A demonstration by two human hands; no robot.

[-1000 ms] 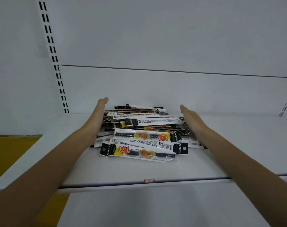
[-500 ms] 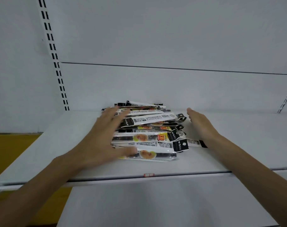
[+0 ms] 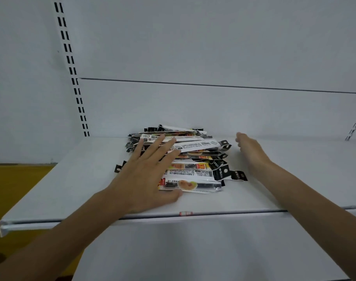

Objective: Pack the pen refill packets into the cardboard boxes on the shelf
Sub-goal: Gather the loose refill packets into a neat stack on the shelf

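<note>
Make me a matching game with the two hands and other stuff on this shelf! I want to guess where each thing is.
Things:
1. left hand
2. right hand
3. slotted rail
4. red tag

Places:
A. on the front edge of the shelf
B. lying flat on top of the packets
C. running up the back wall, on the left
D. beside the packets, on their right side

Right pairs: 1-B, 2-D, 3-C, 4-A

The head camera looks forward and slightly down at the nearby shelf point(image 3: 315, 169).
</note>
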